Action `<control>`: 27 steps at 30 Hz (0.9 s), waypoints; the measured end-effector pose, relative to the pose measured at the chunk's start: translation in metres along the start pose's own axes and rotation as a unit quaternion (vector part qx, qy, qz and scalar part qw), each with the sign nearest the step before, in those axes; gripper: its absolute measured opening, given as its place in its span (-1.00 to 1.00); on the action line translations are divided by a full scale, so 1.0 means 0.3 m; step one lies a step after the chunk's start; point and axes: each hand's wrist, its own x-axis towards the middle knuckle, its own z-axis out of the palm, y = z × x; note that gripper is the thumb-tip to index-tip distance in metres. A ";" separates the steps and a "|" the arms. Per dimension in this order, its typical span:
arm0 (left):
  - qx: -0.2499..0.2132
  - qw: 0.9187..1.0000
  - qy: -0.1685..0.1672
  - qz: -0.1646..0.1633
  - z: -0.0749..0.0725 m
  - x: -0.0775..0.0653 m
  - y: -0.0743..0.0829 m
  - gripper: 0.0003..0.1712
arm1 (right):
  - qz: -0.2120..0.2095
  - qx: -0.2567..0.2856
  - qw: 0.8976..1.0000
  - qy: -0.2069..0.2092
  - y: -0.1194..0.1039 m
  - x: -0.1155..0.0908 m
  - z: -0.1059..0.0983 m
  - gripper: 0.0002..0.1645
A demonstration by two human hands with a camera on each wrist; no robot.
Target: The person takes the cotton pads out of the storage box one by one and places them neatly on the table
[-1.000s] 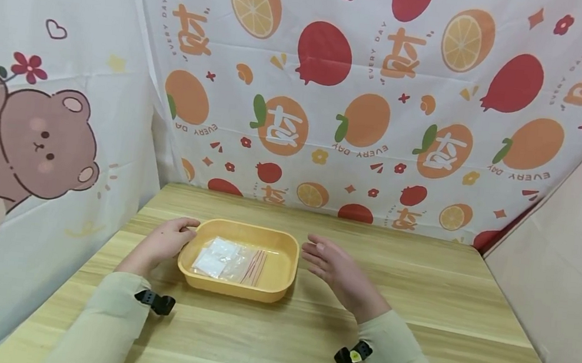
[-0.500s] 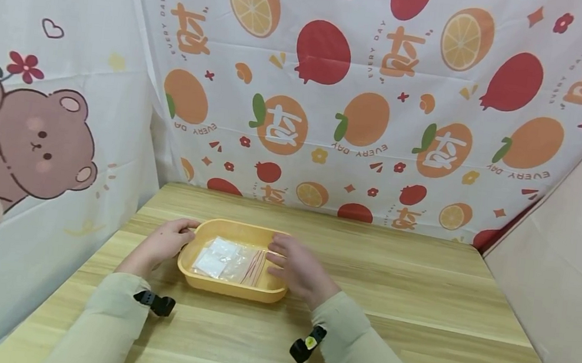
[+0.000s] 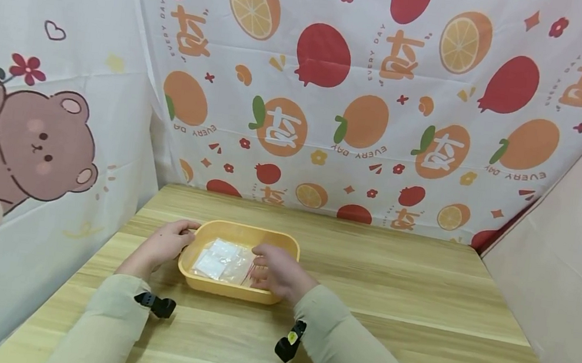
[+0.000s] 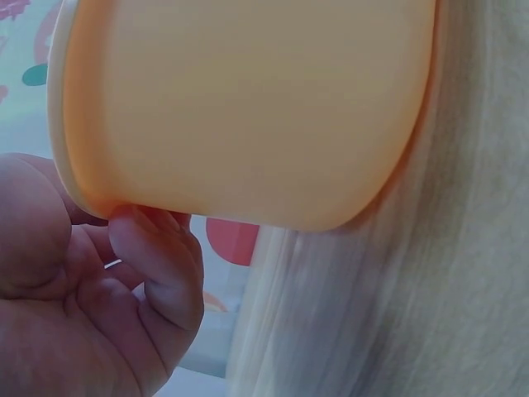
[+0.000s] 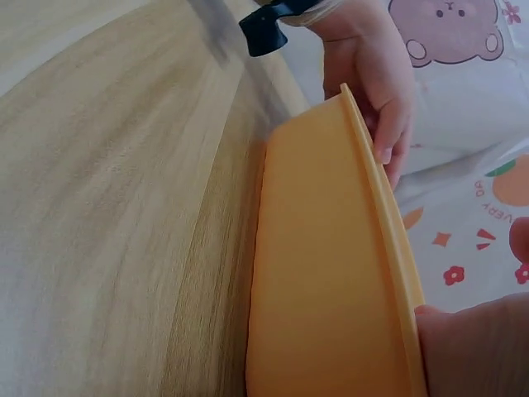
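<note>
A yellow plastic tray (image 3: 231, 289) with rounded corners sits on the wooden table. Inside it lies a clear zip bag (image 3: 240, 262) with red lines near its right end, holding white square packets (image 3: 213, 263). My left hand (image 3: 163, 246) grips the tray's left end, the thumb at the rim and the fingers curled against the outer wall in the left wrist view. My right hand (image 3: 281, 272) reaches over the tray's right end, fingers loosely bent over the bag's red-lined end, which they partly hide. In the right wrist view the tray's long side wall (image 5: 322, 248) fills the middle.
Behind the wooden table (image 3: 390, 298) hangs a white cloth printed with fruit (image 3: 325, 55). A cloth with a bear (image 3: 44, 144) hangs on the left, and a plain pale panel (image 3: 564, 263) stands at the right. Each wrist wears a black strap (image 3: 155, 303).
My right hand has moved left, from beside the tray's right end to over its inside, above the bag's right end. My left hand and the tray have stayed in place.
</note>
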 end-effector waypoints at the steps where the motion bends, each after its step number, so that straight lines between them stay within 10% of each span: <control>1: -0.002 1.000 -0.001 0.001 0.000 0.000 -0.001 -0.50 | 0.003 0.002 1.000 0.003 0.001 0.002 -0.001 -0.03; 27: -0.009 1.000 -0.004 0.001 0.007 -0.003 -0.006 -0.49 | 0.010 0.001 1.000 0.030 0.032 0.104 0.036 -0.39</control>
